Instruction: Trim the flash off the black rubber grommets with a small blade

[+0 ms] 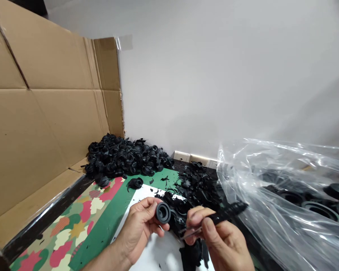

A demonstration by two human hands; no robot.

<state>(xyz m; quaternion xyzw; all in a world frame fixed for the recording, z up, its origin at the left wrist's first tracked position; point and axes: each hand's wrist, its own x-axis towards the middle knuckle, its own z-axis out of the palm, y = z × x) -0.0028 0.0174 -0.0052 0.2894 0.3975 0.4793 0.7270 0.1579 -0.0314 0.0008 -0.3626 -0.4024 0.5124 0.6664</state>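
Note:
Between the thumb and fingers of my left hand (pixel 142 229) is a small round black rubber part (pixel 163 212), its ringed opening facing me. My right hand (pixel 214 233) grips a black-handled tool (pixel 228 212) whose thin metal end points left, a short gap from the rubber part. Black scraps (pixel 196 254) lie below and between the hands on a white sheet (pixel 158 252). Another black rubber part (pixel 135 183) sits alone on the green surface (pixel 101 222) beyond my left hand.
A big pile of black rubber parts (pixel 127 156) stands at the back beside a cardboard wall (pixel 56 113). Black shavings (pixel 199 184) are heaped right of it. At the right, a clear plastic bag (pixel 243 177) holds larger black rings (pixel 320 210). Sockets (pixel 199 160) line the wall.

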